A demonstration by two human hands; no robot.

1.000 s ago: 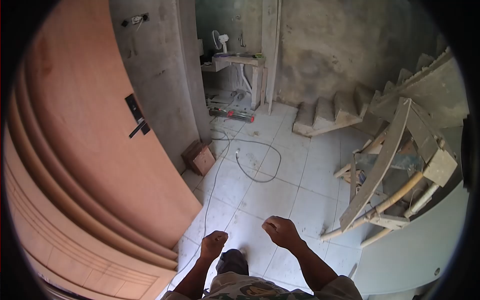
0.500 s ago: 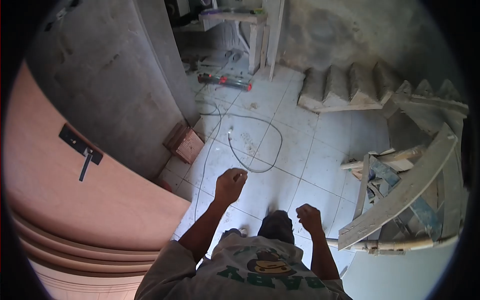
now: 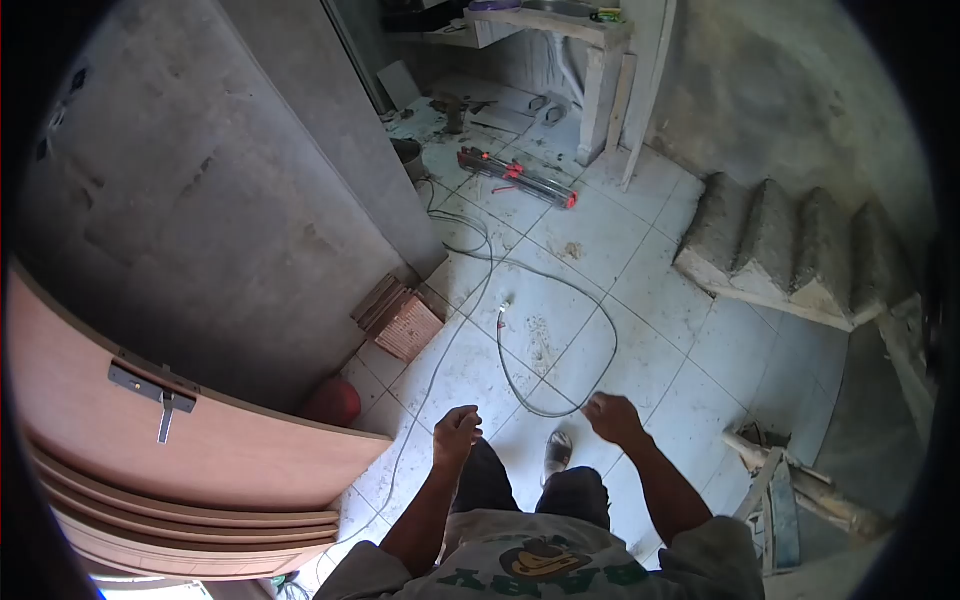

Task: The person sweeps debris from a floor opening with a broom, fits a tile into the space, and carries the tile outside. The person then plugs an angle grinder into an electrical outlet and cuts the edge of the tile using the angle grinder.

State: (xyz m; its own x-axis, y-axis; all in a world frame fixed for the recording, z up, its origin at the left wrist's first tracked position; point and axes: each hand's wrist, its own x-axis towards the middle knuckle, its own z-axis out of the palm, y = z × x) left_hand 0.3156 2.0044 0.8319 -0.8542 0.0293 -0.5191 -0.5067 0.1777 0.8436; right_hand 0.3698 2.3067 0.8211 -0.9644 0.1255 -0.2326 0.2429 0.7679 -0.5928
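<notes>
My left hand (image 3: 458,436) hangs in front of my body with its fingers curled in, and I see nothing in it. My right hand (image 3: 613,418) is also loosely closed, with no object visible in its fingers. From above it overlaps the lower edge of a looped grey cable (image 3: 611,335) lying on the floor; I see no grip on it. Farther ahead, a red and black tile cutter (image 3: 520,180) lies across the white tiles.
A wooden door (image 3: 240,425) with a dark handle leans at the left. Stacked brown tiles (image 3: 400,318) and a red rounded object (image 3: 332,402) sit by the wall. Concrete steps (image 3: 790,250) stand at the right, with wooden pieces (image 3: 815,490) below. A counter (image 3: 560,25) is beyond.
My view has shifted left and forward, so the cable, tile cutter and steps appear farther right. A foot shows between my hands. Both hands stay curled; the right is raised farther forward.
</notes>
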